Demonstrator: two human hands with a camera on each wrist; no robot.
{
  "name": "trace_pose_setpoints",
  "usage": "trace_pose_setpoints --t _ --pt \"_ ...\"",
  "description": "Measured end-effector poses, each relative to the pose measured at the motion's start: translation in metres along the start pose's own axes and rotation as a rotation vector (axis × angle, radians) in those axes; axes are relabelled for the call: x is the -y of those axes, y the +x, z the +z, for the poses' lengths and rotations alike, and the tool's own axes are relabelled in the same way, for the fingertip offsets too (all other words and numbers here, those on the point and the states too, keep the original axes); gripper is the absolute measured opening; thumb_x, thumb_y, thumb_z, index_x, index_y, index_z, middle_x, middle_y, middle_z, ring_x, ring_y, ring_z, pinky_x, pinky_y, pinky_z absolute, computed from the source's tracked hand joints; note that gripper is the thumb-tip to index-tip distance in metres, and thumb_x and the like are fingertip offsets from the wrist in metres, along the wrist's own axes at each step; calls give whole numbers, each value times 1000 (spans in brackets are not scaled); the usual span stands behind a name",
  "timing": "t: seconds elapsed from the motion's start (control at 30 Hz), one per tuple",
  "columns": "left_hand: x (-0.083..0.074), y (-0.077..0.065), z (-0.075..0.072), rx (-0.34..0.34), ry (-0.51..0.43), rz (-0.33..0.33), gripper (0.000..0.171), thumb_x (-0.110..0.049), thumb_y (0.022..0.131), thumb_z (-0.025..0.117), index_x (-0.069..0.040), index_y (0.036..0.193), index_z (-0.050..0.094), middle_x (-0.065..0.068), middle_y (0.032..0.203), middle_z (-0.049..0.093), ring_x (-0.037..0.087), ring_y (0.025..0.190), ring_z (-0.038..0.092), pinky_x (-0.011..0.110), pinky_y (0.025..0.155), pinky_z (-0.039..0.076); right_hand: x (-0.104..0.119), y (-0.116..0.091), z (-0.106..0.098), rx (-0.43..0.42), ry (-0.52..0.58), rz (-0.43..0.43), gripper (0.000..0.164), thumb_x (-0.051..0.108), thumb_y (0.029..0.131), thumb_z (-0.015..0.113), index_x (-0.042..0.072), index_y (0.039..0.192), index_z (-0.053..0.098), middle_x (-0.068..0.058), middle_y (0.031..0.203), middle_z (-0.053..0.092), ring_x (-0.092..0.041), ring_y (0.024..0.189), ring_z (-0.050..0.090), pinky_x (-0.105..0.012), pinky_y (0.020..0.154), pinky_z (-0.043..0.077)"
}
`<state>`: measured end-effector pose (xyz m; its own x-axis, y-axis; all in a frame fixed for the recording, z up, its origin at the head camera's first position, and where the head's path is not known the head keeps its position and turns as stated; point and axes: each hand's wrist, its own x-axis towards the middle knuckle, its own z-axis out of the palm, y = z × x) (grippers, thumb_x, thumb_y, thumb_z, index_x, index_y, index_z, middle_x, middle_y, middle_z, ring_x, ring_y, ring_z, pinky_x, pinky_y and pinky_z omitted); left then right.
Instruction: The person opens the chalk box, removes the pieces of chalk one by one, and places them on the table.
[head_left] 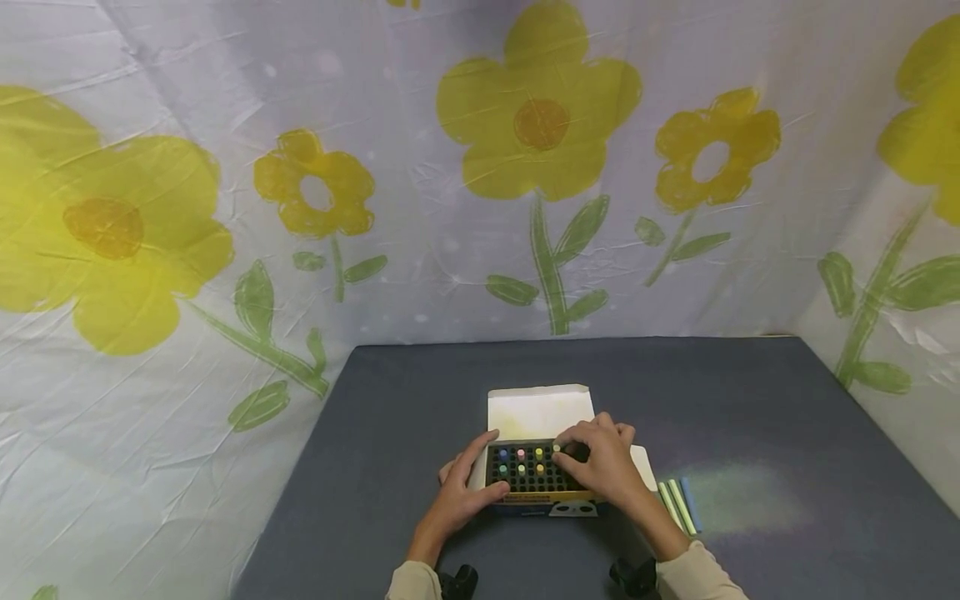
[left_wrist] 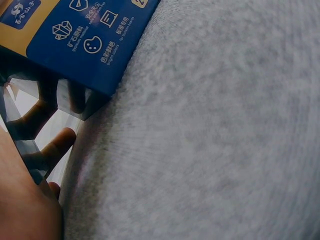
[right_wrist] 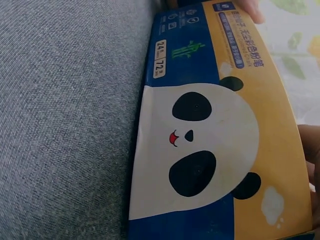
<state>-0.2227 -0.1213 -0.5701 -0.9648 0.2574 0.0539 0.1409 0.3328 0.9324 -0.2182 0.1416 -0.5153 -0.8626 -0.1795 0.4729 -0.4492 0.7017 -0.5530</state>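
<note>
An open chalk box stands on the dark table, several coloured chalk ends showing in its black holed insert. My left hand grips the box's left end, thumb at the front edge and fingers toward the back. With its fingertips at the back right part of the insert, my right hand pinches a pale chalk stick, mostly hidden by the fingers. A panda face is printed on the box front in the right wrist view. The left wrist view shows the blue printed box side.
Right of the box, green and blue chalk sticks lie side by side on the table. Pale chalk dust marks the cloth beside them. The white lid stands raised at the back. A flowered curtain hangs behind.
</note>
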Motion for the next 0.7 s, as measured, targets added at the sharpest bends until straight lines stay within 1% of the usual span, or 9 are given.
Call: trace_pose_setpoints --t 0.17,0.3,0.47,0.53,0.7 --pt "1 0 0 3 -4 -1 74 -38 85 81 -51 148 44 1 158 43 38 140 13 64 100 31 -1 0 -1 -15 65 11 19 15 78 88 22 92 77 11 80 64 -8 81 37 -47 86 15" --pt "1 1 0 7 -14 5 74 -37 86 81 -50 149 44 -1 158 43 37 139 13 63 100 30 -1 1 -1 -20 112 -13 19 14 79 87 19 94 77 8 82 63 -9 80 38 -47 86 14" --pt "0 1 0 8 -13 8 74 -37 86 81 -50 149 44 -1 157 44 38 139 13 63 101 30 -1 3 -3 -29 166 -33 18 14 83 84 18 98 76 7 84 64 -10 82 46 -46 88 16" --pt "1 1 0 6 -6 12 74 -37 85 80 -50 149 44 -1 157 44 37 139 14 64 101 28 -1 3 -3 -44 182 -44 19 14 83 84 18 100 76 6 85 65 -11 83 49 -46 88 16" --pt "3 1 0 2 19 31 75 -36 85 80 -48 149 44 -1 157 46 37 139 16 62 100 24 -2 5 -4 -113 194 -114 24 11 81 84 15 103 75 2 86 66 -18 82 54 -44 87 15"
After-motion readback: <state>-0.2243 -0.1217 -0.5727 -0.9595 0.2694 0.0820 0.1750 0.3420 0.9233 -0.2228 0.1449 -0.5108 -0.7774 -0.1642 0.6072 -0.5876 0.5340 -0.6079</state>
